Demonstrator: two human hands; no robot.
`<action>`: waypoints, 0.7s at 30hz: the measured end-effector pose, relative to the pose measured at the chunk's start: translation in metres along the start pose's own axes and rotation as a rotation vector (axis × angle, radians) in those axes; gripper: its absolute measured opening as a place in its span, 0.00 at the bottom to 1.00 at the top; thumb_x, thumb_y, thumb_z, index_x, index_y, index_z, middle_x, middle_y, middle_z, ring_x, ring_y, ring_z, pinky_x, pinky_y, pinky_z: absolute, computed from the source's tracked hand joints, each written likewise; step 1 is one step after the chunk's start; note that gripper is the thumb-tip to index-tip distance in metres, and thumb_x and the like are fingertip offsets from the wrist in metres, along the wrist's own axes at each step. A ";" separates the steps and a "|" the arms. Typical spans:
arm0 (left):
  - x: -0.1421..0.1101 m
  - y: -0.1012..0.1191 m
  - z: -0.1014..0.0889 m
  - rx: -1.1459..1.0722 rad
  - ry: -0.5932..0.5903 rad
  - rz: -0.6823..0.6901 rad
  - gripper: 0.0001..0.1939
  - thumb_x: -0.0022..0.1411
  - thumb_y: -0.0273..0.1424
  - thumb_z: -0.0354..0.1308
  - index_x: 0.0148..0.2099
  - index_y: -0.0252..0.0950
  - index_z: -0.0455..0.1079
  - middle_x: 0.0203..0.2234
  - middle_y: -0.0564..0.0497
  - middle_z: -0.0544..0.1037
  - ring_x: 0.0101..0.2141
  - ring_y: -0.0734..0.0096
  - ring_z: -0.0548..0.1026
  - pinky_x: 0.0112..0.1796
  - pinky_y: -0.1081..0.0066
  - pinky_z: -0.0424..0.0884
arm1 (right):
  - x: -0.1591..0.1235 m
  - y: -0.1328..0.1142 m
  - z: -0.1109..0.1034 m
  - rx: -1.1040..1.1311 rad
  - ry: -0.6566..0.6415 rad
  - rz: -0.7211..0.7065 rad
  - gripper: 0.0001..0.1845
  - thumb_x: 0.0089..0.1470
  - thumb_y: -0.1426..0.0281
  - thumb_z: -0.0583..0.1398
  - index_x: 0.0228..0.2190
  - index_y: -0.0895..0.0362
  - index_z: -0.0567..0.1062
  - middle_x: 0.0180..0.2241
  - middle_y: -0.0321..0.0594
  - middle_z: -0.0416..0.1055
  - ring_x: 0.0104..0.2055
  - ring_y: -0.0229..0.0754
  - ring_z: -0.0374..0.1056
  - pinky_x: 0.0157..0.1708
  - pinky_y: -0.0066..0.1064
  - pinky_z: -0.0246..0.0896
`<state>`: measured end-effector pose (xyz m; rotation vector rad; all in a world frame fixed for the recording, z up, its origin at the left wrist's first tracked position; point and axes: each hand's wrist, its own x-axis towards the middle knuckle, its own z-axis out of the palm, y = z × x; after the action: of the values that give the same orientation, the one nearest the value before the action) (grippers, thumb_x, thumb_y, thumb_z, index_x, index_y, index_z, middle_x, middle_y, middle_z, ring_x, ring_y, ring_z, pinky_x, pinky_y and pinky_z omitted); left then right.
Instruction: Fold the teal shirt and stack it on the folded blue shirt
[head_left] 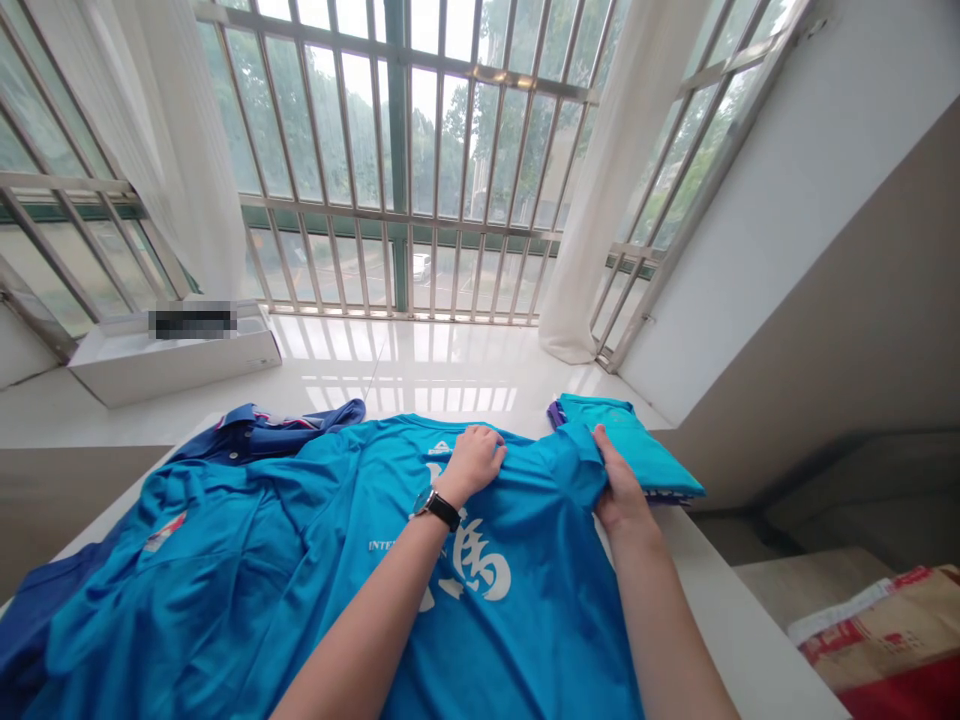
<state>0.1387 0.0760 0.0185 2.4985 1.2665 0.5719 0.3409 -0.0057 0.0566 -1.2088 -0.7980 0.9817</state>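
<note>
A blue T-shirt (540,560) with white lettering lies spread out in front of me, its collar toward the window. My left hand (474,463), a black-strapped watch on its wrist, rests on the shirt just below the collar. Its fingers are curled down and closed on the cloth. At the shirt's right side, my right hand (621,485) holds the short sleeve (581,462) between thumb and fingers; part of those fingers is hidden. Just beyond that hand sits a stack of folded clothes (637,440), a turquoise one on top.
Another blue garment (217,560) lies crumpled at the left, overlapping a navy polo shirt (262,437). A white box (180,365) stands on the window sill (405,365) at the far left. A paper bag (885,630) is at the lower right, below the white tabletop (727,600).
</note>
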 end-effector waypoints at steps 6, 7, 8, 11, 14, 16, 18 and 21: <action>-0.010 -0.008 0.013 0.160 -0.084 0.034 0.26 0.70 0.43 0.46 0.64 0.38 0.62 0.64 0.43 0.62 0.63 0.50 0.57 0.62 0.49 0.50 | -0.007 -0.005 0.007 0.023 -0.008 0.070 0.33 0.46 0.43 0.63 0.43 0.55 0.73 0.35 0.43 0.78 0.40 0.50 0.76 0.37 0.39 0.74; -0.011 -0.009 0.016 0.166 -0.085 0.027 0.27 0.70 0.44 0.44 0.65 0.38 0.60 0.66 0.43 0.59 0.65 0.50 0.54 0.63 0.48 0.47 | -0.009 -0.004 0.010 -0.002 -0.015 0.044 0.33 0.44 0.45 0.66 0.44 0.55 0.73 0.37 0.43 0.78 0.42 0.50 0.75 0.38 0.38 0.73; -0.011 -0.010 0.019 0.168 -0.087 0.014 0.28 0.70 0.45 0.42 0.67 0.39 0.58 0.67 0.43 0.57 0.66 0.50 0.52 0.63 0.47 0.45 | -0.010 -0.002 0.012 -0.036 -0.024 0.011 0.34 0.41 0.47 0.68 0.45 0.55 0.73 0.40 0.44 0.77 0.44 0.50 0.74 0.39 0.37 0.73; -0.012 -0.016 0.023 0.182 -0.062 -0.055 0.31 0.70 0.47 0.39 0.68 0.37 0.56 0.68 0.42 0.55 0.67 0.51 0.50 0.64 0.48 0.43 | -0.010 0.009 0.019 -0.235 -0.104 -0.086 0.37 0.36 0.54 0.72 0.47 0.55 0.71 0.46 0.46 0.74 0.48 0.48 0.72 0.44 0.35 0.70; -0.011 -0.019 0.021 0.208 -0.013 -0.144 0.32 0.70 0.47 0.38 0.69 0.36 0.55 0.68 0.42 0.54 0.67 0.51 0.49 0.64 0.47 0.42 | -0.009 0.026 0.021 -0.554 -0.224 -0.125 0.40 0.37 0.61 0.72 0.52 0.55 0.68 0.51 0.48 0.70 0.41 0.43 0.72 0.42 0.37 0.70; -0.012 -0.019 0.021 0.215 -0.004 -0.168 0.32 0.70 0.47 0.38 0.69 0.35 0.55 0.68 0.41 0.55 0.66 0.50 0.50 0.63 0.46 0.43 | -0.009 0.036 0.019 -0.772 -0.303 -0.171 0.39 0.38 0.66 0.70 0.53 0.55 0.68 0.53 0.48 0.68 0.37 0.41 0.70 0.41 0.37 0.70; -0.011 -0.018 0.020 0.220 -0.002 -0.174 0.32 0.70 0.46 0.39 0.68 0.34 0.56 0.67 0.40 0.56 0.66 0.49 0.50 0.63 0.45 0.43 | -0.008 0.041 0.017 -0.922 -0.369 -0.221 0.37 0.39 0.69 0.68 0.54 0.56 0.69 0.52 0.47 0.68 0.37 0.41 0.70 0.42 0.37 0.68; -0.011 -0.017 0.018 0.220 0.012 -0.180 0.29 0.70 0.44 0.41 0.65 0.34 0.60 0.65 0.40 0.59 0.65 0.50 0.52 0.62 0.44 0.44 | -0.008 0.039 0.016 -1.030 -0.412 -0.254 0.32 0.43 0.69 0.67 0.52 0.57 0.70 0.48 0.45 0.71 0.39 0.43 0.70 0.43 0.36 0.67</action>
<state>0.1293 0.0757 -0.0064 2.5167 1.6179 0.4257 0.3162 -0.0045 0.0213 -1.7109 -1.8737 0.5895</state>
